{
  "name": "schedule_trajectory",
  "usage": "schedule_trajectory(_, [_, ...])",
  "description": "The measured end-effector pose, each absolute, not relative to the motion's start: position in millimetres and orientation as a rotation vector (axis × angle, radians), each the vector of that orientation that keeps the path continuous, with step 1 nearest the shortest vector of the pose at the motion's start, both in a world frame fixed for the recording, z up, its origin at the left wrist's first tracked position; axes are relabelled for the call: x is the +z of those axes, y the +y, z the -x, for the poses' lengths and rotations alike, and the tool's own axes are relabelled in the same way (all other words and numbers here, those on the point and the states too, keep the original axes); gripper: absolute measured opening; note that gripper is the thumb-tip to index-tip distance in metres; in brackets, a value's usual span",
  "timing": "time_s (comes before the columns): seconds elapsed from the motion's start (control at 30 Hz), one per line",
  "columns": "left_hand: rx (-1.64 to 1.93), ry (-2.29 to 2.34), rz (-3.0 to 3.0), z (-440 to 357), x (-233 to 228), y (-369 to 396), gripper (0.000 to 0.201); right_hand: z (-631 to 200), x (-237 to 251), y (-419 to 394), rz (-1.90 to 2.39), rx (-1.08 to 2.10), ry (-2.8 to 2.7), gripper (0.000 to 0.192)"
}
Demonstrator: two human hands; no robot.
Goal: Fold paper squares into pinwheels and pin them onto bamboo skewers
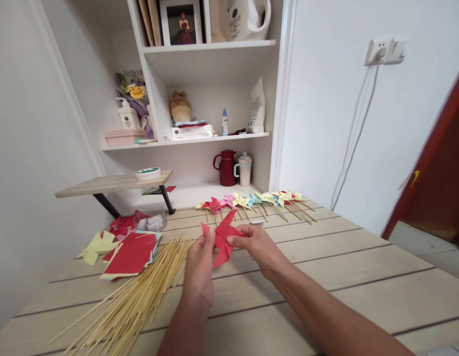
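Note:
A red paper pinwheel (222, 239) is held up over the table between both hands, with no stick visible on it. My left hand (200, 264) grips its left side, thumb pointing up along the paper. On the other side, my right hand (257, 247) pinches the pinwheel near its middle between thumb and fingers. Just left of my left hand lies a loose spread of thin wooden sticks (140, 291). Beyond the hands, a row of finished pinwheels on sticks (266, 199) in yellow, red, pink and blue lies along the back of the table.
A stack of coloured paper squares (131, 253) lies left of the sticks, with a yellow folded pinwheel (98, 247) and a clear container (151, 221) beside it. A small raised shelf (114, 183) stands at the back left. A red jug (227, 168) and a cup (245, 170) stand behind.

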State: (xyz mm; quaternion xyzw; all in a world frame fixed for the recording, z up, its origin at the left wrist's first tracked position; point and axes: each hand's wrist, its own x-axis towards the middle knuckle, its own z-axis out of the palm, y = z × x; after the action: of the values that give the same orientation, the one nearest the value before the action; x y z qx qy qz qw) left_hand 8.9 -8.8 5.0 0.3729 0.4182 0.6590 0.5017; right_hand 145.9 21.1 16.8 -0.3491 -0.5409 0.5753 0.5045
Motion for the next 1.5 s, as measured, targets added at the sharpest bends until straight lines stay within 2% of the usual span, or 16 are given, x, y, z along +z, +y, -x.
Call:
schedule_trajectory(0.1, [1.618, 0.967, -0.898, -6, 5, -8, 0.062, -147, 18, 21, 0.827, 1.403, -1.293, 0.022])
schedule_trajectory(0.23, [1.595, 1.015, -0.928, -3, 6, -7, 0.063, -149, 19, 23, 0.86, 1.37, -1.298, 0.022])
schedule_trajectory(0.37, [1.671, 1.251, -1.019, 3, 8, -6, 0.072, -156, 20, 27, 0.975, 1.197, -1.394, 0.016])
schedule_trajectory(0.47, [1.749, 1.597, -1.367, 9, 10, -4, 0.062, -163, 21, 30, 1.068, 1.054, -1.542, 0.01])
schedule_trajectory(0.57, [1.59, 1.825, -1.701, 9, 10, -1, 0.045, -170, 23, 33, 1.122, 1.061, -1.637, 0.006])
schedule_trajectory(0.67, [1.349, 1.802, -1.804, 4, 12, -2, 0.038, -175, 25, 33, 1.194, 1.061, -1.675, 0.004])
schedule_trajectory(0.77, [1.306, 1.716, -1.758, 2, 14, -4, 0.038, -179, 28, 34, 1.189, 1.08, -1.682, 0.003])
schedule_trajectory(0.83, [1.366, 1.636, -1.619, 4, 16, -6, 0.051, -181, 30, 34, 1.131, 1.151, -1.668, 0.003])
schedule_trajectory(0.93, [1.422, 1.394, -1.262, 8, 16, -9, 0.087, -183, 32, 34, 1.013, 1.304, -1.566, 0.007])
schedule_trajectory(0.97, [1.394, 1.284, -1.174, 8, 16, -10, 0.092, -182, 32, 34, 0.985, 1.341, -1.523, 0.009])
schedule_trajectory(1.03, [1.292, 1.075, -1.103, 7, 16, -11, 0.084, -181, 33, 34, 0.946, 1.385, -1.457, 0.013])
schedule_trajectory(1.1, [1.237, 0.948, -1.096, 4, 15, -11, 0.064, -179, 33, 34, 0.923, 1.422, -1.424, 0.016])
schedule_trajectory(1.2, [1.301, 0.934, -1.068, 0, 11, -9, 0.045, -175, 32, 32, 0.903, 1.456, -1.414, 0.017])
schedule_trajectory(1.5, [1.466, 1.166, -1.029, -3, 8, -8, 0.035, -171, 27, 30, 0.887, 1.451, -1.43, 0.016])
